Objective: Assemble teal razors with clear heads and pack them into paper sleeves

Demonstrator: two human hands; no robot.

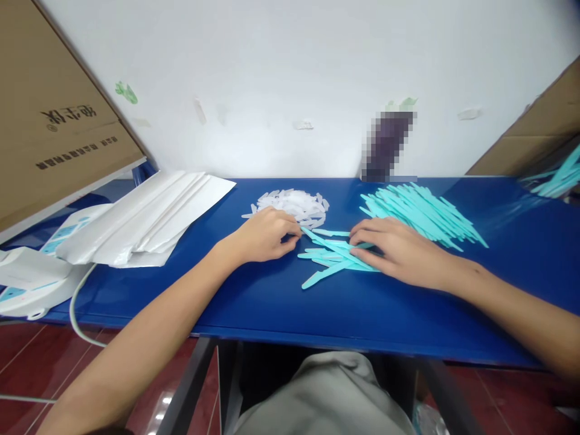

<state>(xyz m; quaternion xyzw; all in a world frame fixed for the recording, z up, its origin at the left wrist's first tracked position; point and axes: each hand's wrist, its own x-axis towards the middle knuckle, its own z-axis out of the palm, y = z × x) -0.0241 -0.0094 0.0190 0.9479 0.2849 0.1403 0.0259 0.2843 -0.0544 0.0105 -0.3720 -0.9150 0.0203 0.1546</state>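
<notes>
My left hand [270,234] is closed in a pinch at the front of a heap of small, whitish translucent blade caps [296,204]. What its fingertips hold is too small to make out. Slim turquoise eyebrow razors [335,257] lie loosely crossed on the blue table between my hands, one tip reaching to my left fingertips. My right hand [385,244] curls over the right ends of these razors, thumb and fingers closed on a razor handle. Behind that hand sits a larger pile of the same turquoise razors [421,211].
White plastic bags [149,220] lie at the left over a white device [40,284] with a cable. A cardboard box [63,115] leans at far left. More turquoise pieces [562,175] are in a clear bag at far right. A white wall [272,78] bounds the blue table [254,302].
</notes>
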